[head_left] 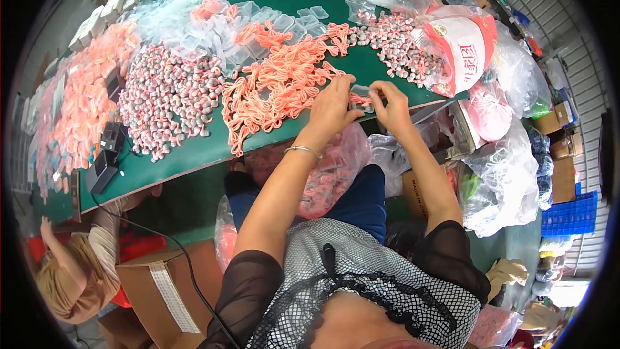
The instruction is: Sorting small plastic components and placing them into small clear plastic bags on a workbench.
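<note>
Green tabletop [194, 148] fills the view in a crowded workroom, bags and boxes all round. At far left another person's arm [97, 245] reaches up beside a cardboard box [161, 284]. On the table lie heaps of pink cords [84, 97], grey-and-pink beads [165, 97], clear cases [258, 22], then a loose tangle of cords [278, 87]. Left hand [331, 110] and right hand [389, 106] pinch one small clear case [361, 94], seemingly with a cord going in, at the near edge. Much stock remains loose. A red-and-white sack [465, 45] sits right.
</note>
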Demonstrator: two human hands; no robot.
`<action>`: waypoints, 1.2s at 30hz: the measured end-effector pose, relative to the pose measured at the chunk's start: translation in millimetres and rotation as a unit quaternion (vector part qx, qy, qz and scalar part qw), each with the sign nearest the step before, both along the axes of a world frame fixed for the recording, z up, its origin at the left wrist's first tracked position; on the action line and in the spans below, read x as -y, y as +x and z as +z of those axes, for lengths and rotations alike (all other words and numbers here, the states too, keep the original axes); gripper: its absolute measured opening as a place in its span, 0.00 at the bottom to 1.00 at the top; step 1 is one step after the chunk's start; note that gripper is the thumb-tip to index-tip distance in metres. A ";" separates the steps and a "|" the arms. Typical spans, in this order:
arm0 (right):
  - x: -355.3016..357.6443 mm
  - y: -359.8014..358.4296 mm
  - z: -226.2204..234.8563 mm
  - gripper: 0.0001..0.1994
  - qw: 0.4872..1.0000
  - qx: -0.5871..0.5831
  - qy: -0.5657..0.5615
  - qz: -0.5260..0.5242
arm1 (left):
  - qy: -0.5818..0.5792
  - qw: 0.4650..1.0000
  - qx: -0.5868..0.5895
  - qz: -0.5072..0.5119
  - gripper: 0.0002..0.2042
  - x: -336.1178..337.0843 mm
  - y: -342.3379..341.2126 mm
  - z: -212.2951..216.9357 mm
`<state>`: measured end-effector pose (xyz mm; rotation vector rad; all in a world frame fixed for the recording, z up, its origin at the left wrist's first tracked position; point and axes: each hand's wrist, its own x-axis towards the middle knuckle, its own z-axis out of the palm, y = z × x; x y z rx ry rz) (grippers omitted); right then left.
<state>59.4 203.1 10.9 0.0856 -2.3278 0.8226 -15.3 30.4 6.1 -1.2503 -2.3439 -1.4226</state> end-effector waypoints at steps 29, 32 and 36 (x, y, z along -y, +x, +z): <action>24.3 21.3 -18.9 0.10 0.995 -0.079 0.043 -0.042 | -0.018 0.977 0.086 0.192 0.08 -9.6 21.5 -1.6; 24.5 22.8 -18.1 0.10 0.994 -0.086 0.058 -0.042 | 0.006 0.976 0.025 0.217 0.10 -12.4 29.6 -6.8; 23.1 24.0 -18.9 0.10 0.993 -0.089 0.073 -0.034 | 0.043 0.973 -0.019 0.227 0.07 -15.2 40.9 -13.0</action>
